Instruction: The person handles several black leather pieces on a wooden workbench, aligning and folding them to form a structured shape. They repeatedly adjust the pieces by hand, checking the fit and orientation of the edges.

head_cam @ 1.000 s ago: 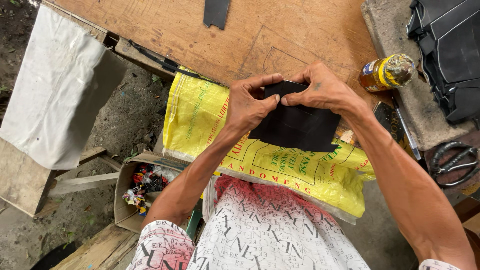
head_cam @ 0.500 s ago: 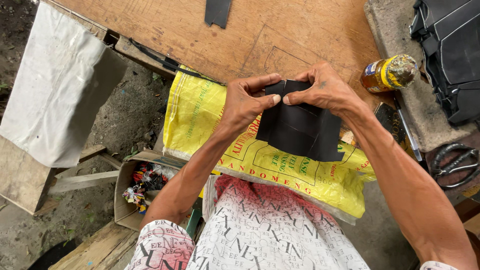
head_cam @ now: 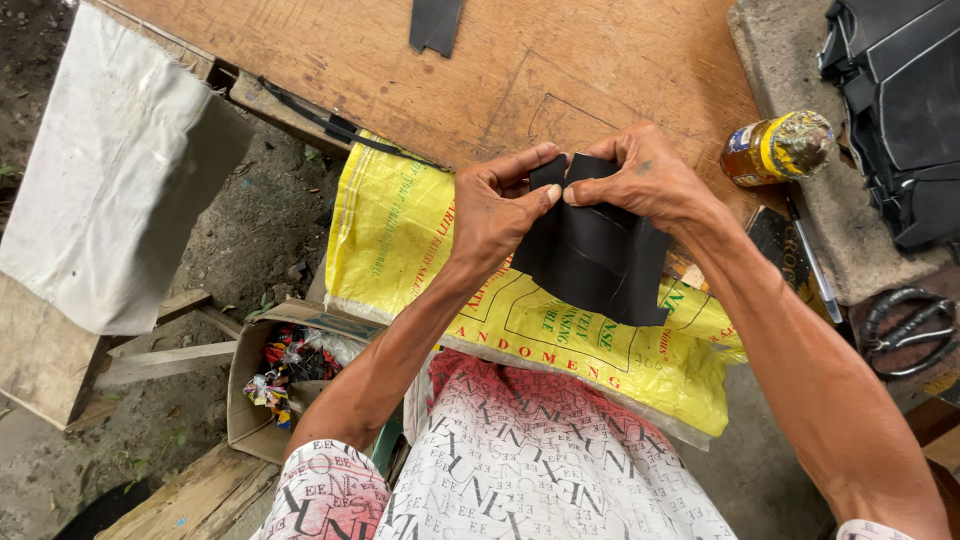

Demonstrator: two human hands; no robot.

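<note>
A: Left hand (head_cam: 500,215) and right hand (head_cam: 645,180)?

B: Both are pinched on the top edge of a black sheet piece (head_cam: 595,255), thumbs meeting, holding it above a yellow sack (head_cam: 400,225) on the desk (head_cam: 350,60).

A: Around them?

B: A jar (head_cam: 775,150) at three o'clock, scissors (head_cam: 905,330) at four, a box of colourful scraps (head_cam: 285,365) at eight.
</note>
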